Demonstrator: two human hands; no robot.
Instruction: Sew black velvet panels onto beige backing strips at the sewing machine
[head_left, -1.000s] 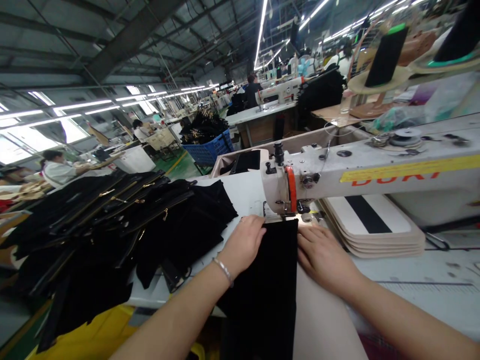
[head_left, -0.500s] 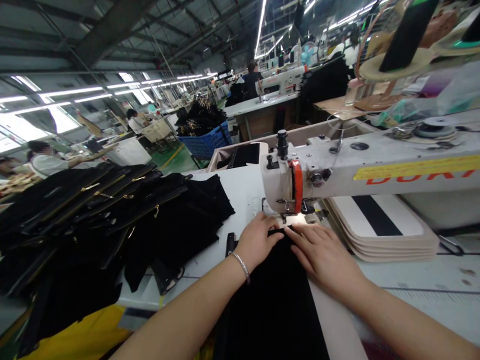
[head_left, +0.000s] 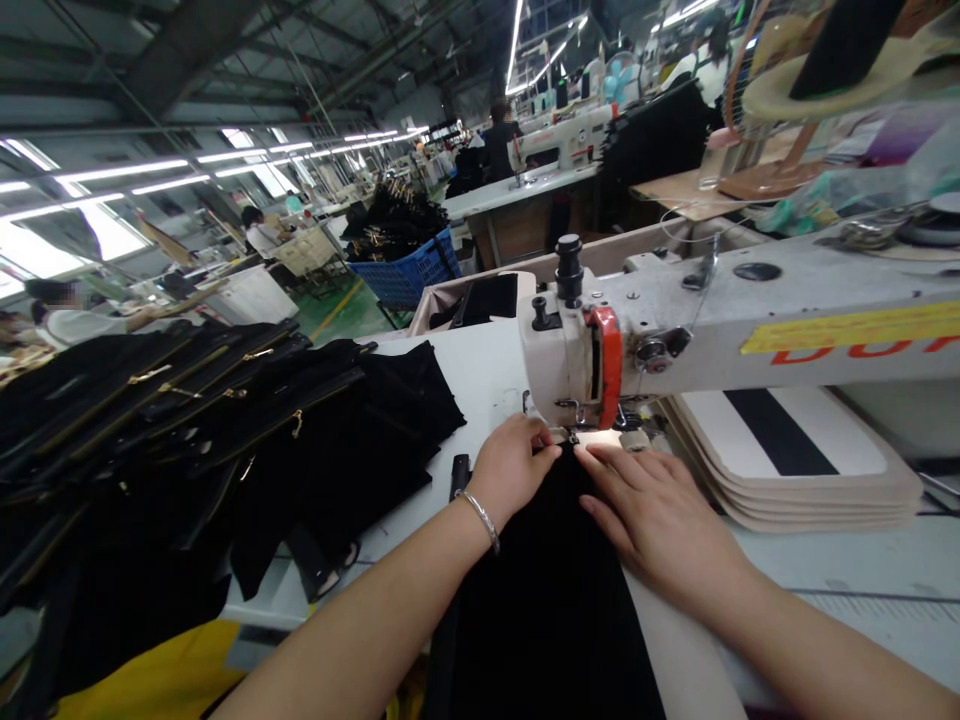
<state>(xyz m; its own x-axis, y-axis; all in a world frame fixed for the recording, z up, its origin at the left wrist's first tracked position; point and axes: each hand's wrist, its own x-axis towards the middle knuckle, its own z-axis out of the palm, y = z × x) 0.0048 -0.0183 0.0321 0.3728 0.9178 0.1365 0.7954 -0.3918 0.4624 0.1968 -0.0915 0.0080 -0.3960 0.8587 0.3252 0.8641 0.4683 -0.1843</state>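
Observation:
A long black fabric piece (head_left: 555,600) runs from the front of the sewing machine (head_left: 675,315) down toward me, its far edge at the presser foot (head_left: 574,437). My left hand (head_left: 514,462), with a silver bracelet on the wrist, pinches that far edge between thumb and fingers, left of the foot. On the right side of the fabric my right hand (head_left: 652,495) lies with fingers stretched out, fingertips pressing near the foot. Pale material (head_left: 675,640) shows along the fabric's right side.
Black zippered pieces (head_left: 187,430) are heaped at the left. A stack of pale panels (head_left: 802,450) with a black stripe sits under the machine arm. Beyond stand a blue crate (head_left: 405,268) of black goods and another sewing machine (head_left: 562,145). Several people work farther off.
The black fabric's far edge has come up to the presser foot, both hands with it. My view has shifted slightly, and the machine appears a little larger.

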